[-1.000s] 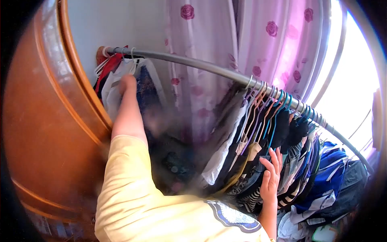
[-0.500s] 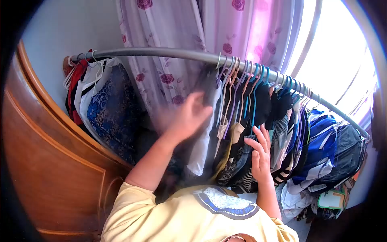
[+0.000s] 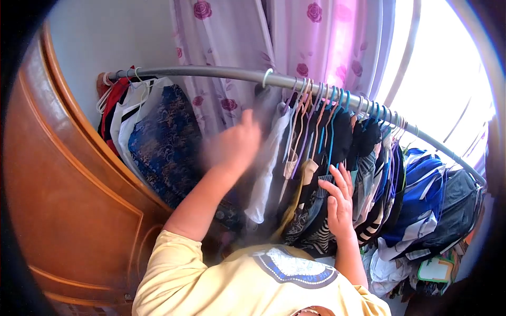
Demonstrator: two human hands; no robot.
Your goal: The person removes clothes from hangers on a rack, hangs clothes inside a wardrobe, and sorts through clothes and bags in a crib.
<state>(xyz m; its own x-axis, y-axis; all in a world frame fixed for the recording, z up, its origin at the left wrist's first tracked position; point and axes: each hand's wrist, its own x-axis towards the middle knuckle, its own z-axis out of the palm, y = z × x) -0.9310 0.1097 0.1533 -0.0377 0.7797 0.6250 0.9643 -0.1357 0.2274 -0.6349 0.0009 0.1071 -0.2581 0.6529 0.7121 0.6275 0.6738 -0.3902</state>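
Note:
My left hand [image 3: 234, 142] is blurred by motion, just left of a dark garment [image 3: 267, 110] that hangs from a pale green hanger [image 3: 268, 77]. Whether its fingers grip that garment cannot be made out. Right beside it, a white garment [image 3: 266, 171] hangs down. My right hand [image 3: 341, 203] lies with fingers spread against the row of hung clothes, close to a blue hanger [image 3: 332, 138]. Several hangers in purple, pink and blue are packed together on the grey metal rail [image 3: 211, 72].
A blue patterned garment [image 3: 166, 142] hangs at the rail's left end, behind a brown wooden panel [image 3: 79, 210]. Floral curtains [image 3: 221, 47] cover the back. Blue and grey clothes [image 3: 421, 189] hang at the right, above a pile of white cloth [image 3: 387, 268].
The pale green hanger with the dark garment has slid left along the rail, away from the packed hangers. My left hand has moved slightly left. My right hand stays in place.

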